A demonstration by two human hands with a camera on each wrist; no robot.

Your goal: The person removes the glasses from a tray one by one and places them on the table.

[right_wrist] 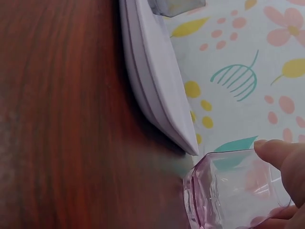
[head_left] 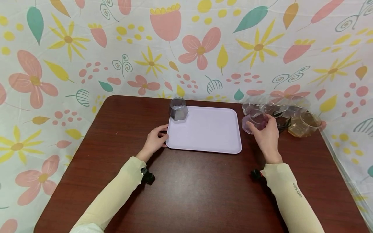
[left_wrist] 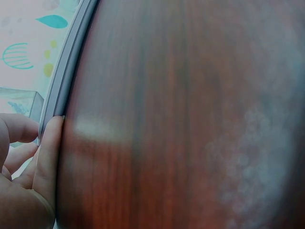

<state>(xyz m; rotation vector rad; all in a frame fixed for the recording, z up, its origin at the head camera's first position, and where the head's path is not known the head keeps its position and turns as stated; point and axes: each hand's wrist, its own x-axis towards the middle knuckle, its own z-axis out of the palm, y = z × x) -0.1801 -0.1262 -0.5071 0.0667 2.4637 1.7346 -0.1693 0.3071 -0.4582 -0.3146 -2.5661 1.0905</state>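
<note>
A pale lilac rectangular tray (head_left: pixel 204 129) lies on the table. My left hand (head_left: pixel 155 139) holds its left edge, thumb and fingertips at the rim, as the left wrist view also shows at the tray's edge (left_wrist: pixel 64 71). On the tray's back left corner stands a smoky grey faceted glass (head_left: pixel 178 110). To the right of the tray, my right hand (head_left: pixel 266 136) grips a clear purple-tinted glass (head_left: pixel 250 121) between thumb and fingers. In the right wrist view this glass (right_wrist: pixel 228 186) is just beyond the tray's corner (right_wrist: pixel 167 100); its far side is partly hidden by fingers.
Several clear glasses (head_left: pixel 276 105) stand at the back right of the brown table (head_left: pixel 198 194). Amber glassware (head_left: pixel 303 124) sits near the right edge. A thin dark tangled thing (head_left: pixel 284 124) lies among them. A flower-patterned cloth (head_left: pixel 201 74) hangs behind.
</note>
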